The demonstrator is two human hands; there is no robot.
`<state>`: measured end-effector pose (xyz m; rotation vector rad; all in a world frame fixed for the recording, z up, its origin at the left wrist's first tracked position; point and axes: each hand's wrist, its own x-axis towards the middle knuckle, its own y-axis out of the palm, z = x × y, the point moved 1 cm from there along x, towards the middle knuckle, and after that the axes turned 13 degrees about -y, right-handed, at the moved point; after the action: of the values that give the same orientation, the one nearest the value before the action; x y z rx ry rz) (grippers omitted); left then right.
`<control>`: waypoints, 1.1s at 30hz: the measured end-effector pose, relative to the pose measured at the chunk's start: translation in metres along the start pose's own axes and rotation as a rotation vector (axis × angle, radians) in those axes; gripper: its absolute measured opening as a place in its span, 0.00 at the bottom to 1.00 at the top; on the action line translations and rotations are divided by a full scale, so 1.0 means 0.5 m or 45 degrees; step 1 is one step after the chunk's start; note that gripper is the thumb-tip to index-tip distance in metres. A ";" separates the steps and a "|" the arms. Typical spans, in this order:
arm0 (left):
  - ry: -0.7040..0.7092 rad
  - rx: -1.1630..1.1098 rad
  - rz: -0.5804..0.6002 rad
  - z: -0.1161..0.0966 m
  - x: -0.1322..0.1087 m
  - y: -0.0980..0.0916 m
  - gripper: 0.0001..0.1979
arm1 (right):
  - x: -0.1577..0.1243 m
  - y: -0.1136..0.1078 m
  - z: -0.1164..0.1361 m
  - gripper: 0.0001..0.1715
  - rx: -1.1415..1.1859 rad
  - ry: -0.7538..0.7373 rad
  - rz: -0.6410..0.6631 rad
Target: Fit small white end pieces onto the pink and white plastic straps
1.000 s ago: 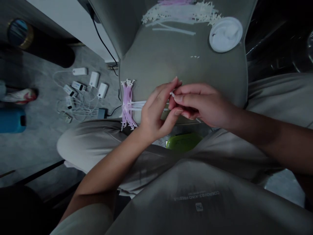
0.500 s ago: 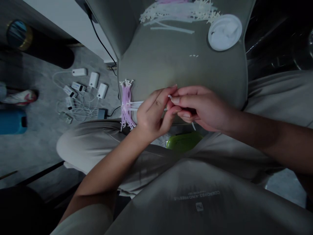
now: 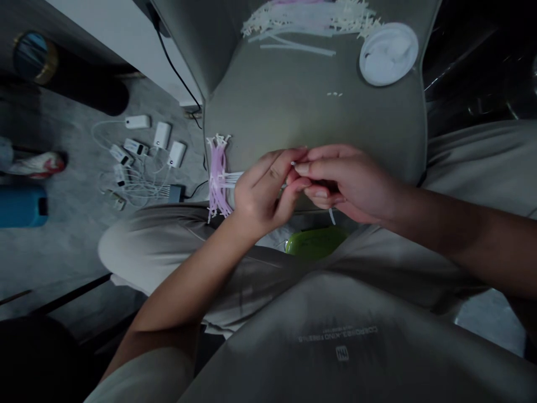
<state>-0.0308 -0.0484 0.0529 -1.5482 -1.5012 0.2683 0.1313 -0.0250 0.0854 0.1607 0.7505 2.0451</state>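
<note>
My left hand (image 3: 262, 193) and my right hand (image 3: 342, 179) meet over the near edge of a grey cushioned seat (image 3: 310, 106). Both pinch one thin white plastic strip (image 3: 292, 163) whose tip shows between the fingertips. More white strips (image 3: 229, 179) run left from under my left hand. They cross a bundle of pink strips (image 3: 217, 176) lying at the seat's left edge. The fingers of both hands are closed.
A heap of loose white and pink strips (image 3: 306, 22) lies at the seat's far side beside a round white lid (image 3: 388, 53). A green object (image 3: 314, 242) sits between my legs. Chargers and cables (image 3: 138, 157) litter the floor at left, by a blue container (image 3: 20, 206).
Both hands have drawn slightly closer together and a little nearer to me, still pinching the same strip. My left fingers curled in further.
</note>
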 end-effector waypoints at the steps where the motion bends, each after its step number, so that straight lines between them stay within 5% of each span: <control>1: 0.019 -0.002 -0.009 0.000 0.001 -0.001 0.20 | 0.000 -0.001 0.000 0.13 0.003 0.001 0.007; 19: 0.092 -0.006 0.001 0.000 0.033 -0.025 0.20 | 0.018 -0.013 0.025 0.13 -0.320 -0.122 0.143; 33: 0.000 -0.076 0.051 -0.012 0.027 -0.023 0.20 | 0.011 -0.009 0.014 0.14 -0.244 -0.097 0.055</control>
<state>-0.0312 -0.0414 0.0704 -1.6270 -1.4912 0.2485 0.1342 -0.0158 0.0874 0.1455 0.5054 2.1266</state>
